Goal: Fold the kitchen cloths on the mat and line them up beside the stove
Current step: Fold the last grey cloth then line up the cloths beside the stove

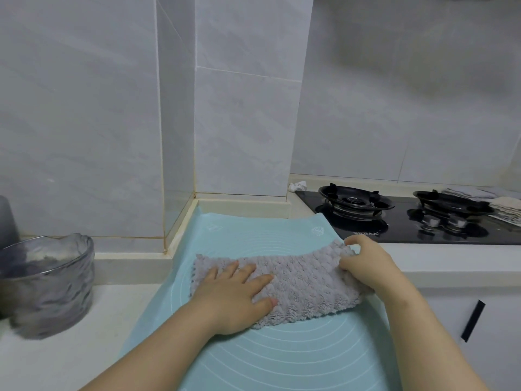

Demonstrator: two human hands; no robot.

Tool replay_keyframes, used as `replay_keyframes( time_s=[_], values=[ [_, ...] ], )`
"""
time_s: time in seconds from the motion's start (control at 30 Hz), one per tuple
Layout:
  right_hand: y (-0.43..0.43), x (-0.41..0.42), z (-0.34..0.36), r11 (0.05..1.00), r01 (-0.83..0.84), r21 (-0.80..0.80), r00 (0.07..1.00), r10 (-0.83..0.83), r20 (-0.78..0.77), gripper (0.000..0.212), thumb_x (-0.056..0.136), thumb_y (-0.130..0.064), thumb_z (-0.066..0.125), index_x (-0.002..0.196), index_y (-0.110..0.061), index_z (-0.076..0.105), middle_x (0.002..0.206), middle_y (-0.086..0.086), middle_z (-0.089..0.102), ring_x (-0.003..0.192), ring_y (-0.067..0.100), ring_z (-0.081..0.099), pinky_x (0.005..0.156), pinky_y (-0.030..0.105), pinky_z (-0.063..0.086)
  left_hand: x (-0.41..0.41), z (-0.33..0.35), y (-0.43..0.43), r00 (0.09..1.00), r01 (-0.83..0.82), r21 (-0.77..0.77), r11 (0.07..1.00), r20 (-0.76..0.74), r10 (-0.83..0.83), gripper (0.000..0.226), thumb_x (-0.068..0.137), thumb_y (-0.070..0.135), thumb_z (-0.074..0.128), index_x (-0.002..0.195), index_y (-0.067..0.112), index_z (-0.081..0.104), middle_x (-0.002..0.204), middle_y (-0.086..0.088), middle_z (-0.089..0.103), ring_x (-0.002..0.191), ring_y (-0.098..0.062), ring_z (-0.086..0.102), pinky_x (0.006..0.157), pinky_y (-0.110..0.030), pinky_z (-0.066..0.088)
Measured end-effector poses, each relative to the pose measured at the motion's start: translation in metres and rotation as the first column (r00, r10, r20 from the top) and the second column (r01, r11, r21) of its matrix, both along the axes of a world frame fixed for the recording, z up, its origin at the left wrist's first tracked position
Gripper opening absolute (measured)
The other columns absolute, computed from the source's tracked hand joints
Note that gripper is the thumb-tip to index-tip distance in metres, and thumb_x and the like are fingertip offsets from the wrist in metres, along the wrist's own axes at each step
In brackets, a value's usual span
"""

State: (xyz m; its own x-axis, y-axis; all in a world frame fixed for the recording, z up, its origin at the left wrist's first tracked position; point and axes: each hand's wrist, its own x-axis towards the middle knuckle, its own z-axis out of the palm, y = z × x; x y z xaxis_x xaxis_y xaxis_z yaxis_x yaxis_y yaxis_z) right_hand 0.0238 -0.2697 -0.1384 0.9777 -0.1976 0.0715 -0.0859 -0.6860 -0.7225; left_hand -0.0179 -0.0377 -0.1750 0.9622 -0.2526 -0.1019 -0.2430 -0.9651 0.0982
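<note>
**Grey cloth on mat, both hands on it**

Grey fleecy cloth [304,280], count 1, lies on the pale blue mat [282,348] as a long strip running left to right. It sits on the far half of the mat, with its right end near the mat's right edge.

Left hand [234,297]: open flat, palm down, fingers straight and slightly spread. It presses on the left half of the cloth and grips nothing.

Right hand [363,263]: fingers curled, thumb and fingertips pinching the right end of the cloth, which is bunched and slightly raised at that point.

Stove [400,230]: black glass top, just right of the mat's far corner. Burners: 2. Knobs: 2, between the burners near the front edge.

Far right of the stove, by the right burner: grey folded cloth [468,193], count 1, and in front of it a cream folded cloth [507,210], partly cut off by the frame. I cannot tell whether the cream one is a single piece or a stack.

Other items:
- Glass bowl [48,283], count 1, on the counter well left of the mat.
- White crumpled scrap [297,186], count 1, behind the stove's left corner.
- Black cabinet handle [473,320], count 1, below the counter on the right.
</note>
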Motion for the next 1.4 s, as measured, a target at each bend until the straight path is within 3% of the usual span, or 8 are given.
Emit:
replay_keyframes(
  time_s=[0.13, 0.3, 0.47, 0.73, 0.97, 1.07, 1.23, 1.4],
  values=[
    [0.011, -0.006, 0.016, 0.963, -0.065, 0.263, 0.988, 0.025, 0.153, 0.043, 0.084, -0.005, 0.059, 0.124, -0.019, 0.052, 0.109, 0.000, 0.056, 0.083, 0.022, 0.058, 0.055, 0.026, 0.044, 0.003, 0.010, 0.007, 0.964, -0.063, -0.321, 0.945, 0.226, 0.141, 0.054, 0.094, 0.056, 0.025, 0.145, 0.040, 0.017, 0.156, 0.004, 0.018, 0.144, -0.019, 0.014, 0.117, -0.043, 0.014],
    [0.062, -0.018, 0.039, 0.866, -0.279, 0.416, 0.958, 0.222, 0.181, 0.041, 0.086, -0.005, 0.060, 0.121, -0.024, 0.053, 0.093, 0.015, 0.057, 0.071, 0.024, 0.057, 0.059, 0.029, 0.048, 0.008, 0.034, 0.027, 0.901, -0.341, -0.940, -0.016, -0.331, 0.279, 0.043, 0.095, 0.048, 0.037, 0.127, 0.019, 0.041, 0.093, -0.011, 0.057, 0.072, -0.022, 0.055, 0.068, -0.032, 0.047],
    [0.105, -0.028, 0.044, 0.667, -0.500, 0.552, 0.846, 0.513, 0.147, 0.029, 0.091, -0.023, 0.058, 0.119, -0.028, 0.054, 0.085, 0.005, 0.065, 0.060, 0.016, 0.054, 0.053, 0.025, 0.043, 0.009, 0.027, 0.040, 0.871, -0.459, -0.844, -0.276, -0.489, 0.047, 0.052, 0.090, 0.058, 0.039, 0.128, 0.023, 0.037, 0.124, -0.026, 0.055, 0.089, -0.032, 0.062, 0.067, -0.038, 0.054],
    [0.100, -0.024, 0.016, 0.763, -0.353, 0.541, 0.934, 0.256, 0.249, 0.006, 0.091, -0.022, 0.058, 0.087, -0.021, 0.062, 0.079, 0.002, 0.066, 0.057, 0.011, 0.054, 0.055, 0.021, 0.042, 0.010, 0.020, 0.042, 0.927, -0.304, -0.928, 0.216, -0.236, 0.292, 0.028, 0.086, 0.002, 0.060, 0.101, 0.025, 0.062, 0.116, -0.011, 0.060, 0.087, -0.027, 0.062, 0.070, -0.030, 0.054],
    [0.101, -0.019, -0.002, 0.886, -0.392, -0.247, 0.908, 0.416, 0.052, 0.019, 0.079, -0.028, 0.069, 0.098, -0.029, 0.064, 0.074, -0.015, 0.052, 0.076, 0.008, 0.055, 0.070, 0.024, 0.045, 0.008, 0.019, 0.047, 0.934, -0.248, -0.777, 0.579, -0.032, 0.356, 0.025, 0.083, 0.016, 0.068, 0.104, 0.026, 0.061, 0.127, -0.001, 0.054, 0.104, -0.019, 0.057, 0.079, -0.022, 0.043],
    [0.103, -0.021, 0.001, 0.905, -0.352, -0.240, 0.901, 0.397, 0.175, 0.017, 0.083, -0.029, 0.063, 0.101, -0.027, 0.064, 0.081, -0.013, 0.055, 0.079, 0.011, 0.054, 0.072, 0.027, 0.045, 0.003, 0.025, 0.049, 0.927, -0.245, -0.576, 0.780, 0.097, 0.363, 0.034, 0.085, 0.022, 0.064, 0.118, 0.024, 0.058, 0.133, -0.001, 0.051, 0.111, -0.016, 0.052, 0.088, -0.020, 0.039],
    [0.118, -0.023, 0.002, 0.893, -0.316, -0.322, 0.853, 0.416, 0.315, 0.031, 0.094, -0.023, 0.043, 0.121, -0.024, 0.057, 0.129, -0.008, 0.053, 0.121, 0.017, 0.042, 0.100, 0.034, 0.035, -0.002, 0.030, 0.035, 0.835, -0.146, -0.559, 0.816, 0.373, 0.405, 0.041, 0.095, 0.019, 0.041, 0.136, 0.025, 0.039, 0.156, 0.002, 0.010, 0.143, -0.019, 0.015, 0.113, -0.033, 0.021],
    [0.124, -0.017, -0.018, 0.762, -0.399, -0.510, 0.864, 0.499, 0.068, 0.035, 0.099, -0.027, 0.031, 0.128, -0.016, 0.045, 0.138, -0.003, 0.042, 0.131, 0.018, 0.034, 0.100, 0.036, 0.032, 0.010, -0.003, 0.028, 0.947, -0.211, -0.310, 0.927, 0.170, 0.272, 0.045, 0.100, 0.034, 0.026, 0.141, 0.015, 0.028, 0.151, -0.003, 0.027, 0.143, -0.021, 0.015, 0.114, -0.037, 0.020]
  ],
)
